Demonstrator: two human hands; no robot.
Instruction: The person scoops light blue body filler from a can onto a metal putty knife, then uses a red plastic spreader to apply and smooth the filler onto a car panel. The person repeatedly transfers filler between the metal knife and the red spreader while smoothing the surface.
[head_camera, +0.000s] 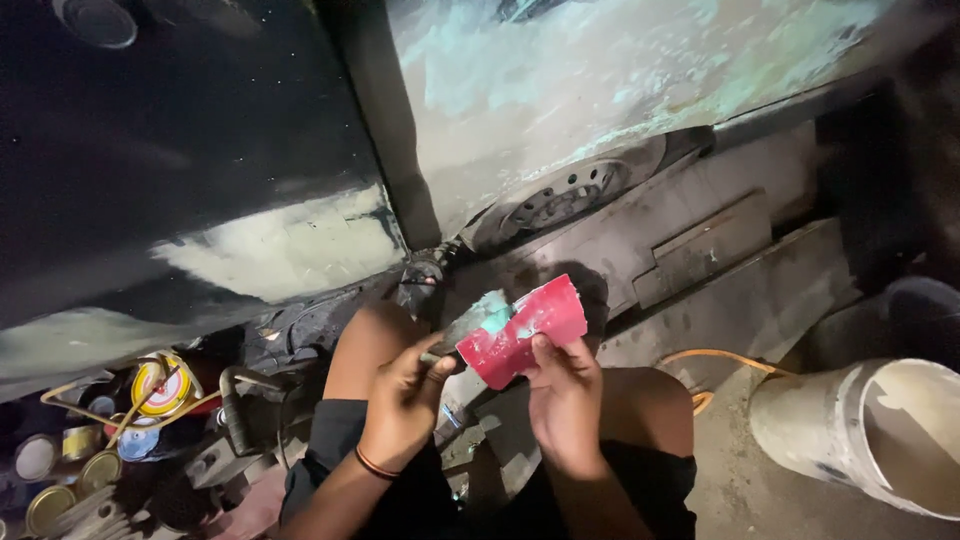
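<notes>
From the head camera, you are crouched beside a car body, knees up, with both hands working between them. Your right hand (563, 400) is closed around the lower edge of a red plastic card (522, 331), thumb on its face, holding it tilted like a small palette so the pale filler on its upper left corner stays put. Your left hand (402, 395) is curled shut on the handle of a putty knife (470, 320), whose flat blade lies against that same corner of the card; it looks angled that way to scrape or gather the greenish paste.

Above your hands, the dark car panel (180, 160) carries a pale sanded patch (280, 250) near its lower edge, and a second panel (620, 80) to the right is covered in whitish-green filler. A wheel (570, 195) shows below it.

At the lower left corner of the floor sits a cluster of round tins (90, 450): gold lids, one with a red and yellow circular label, one blue-topped. At the right edge lies a pale bucket (870, 430) tipped on its side, its mouth facing right, with an orange cord (715, 365) curling just beside your knee.
</notes>
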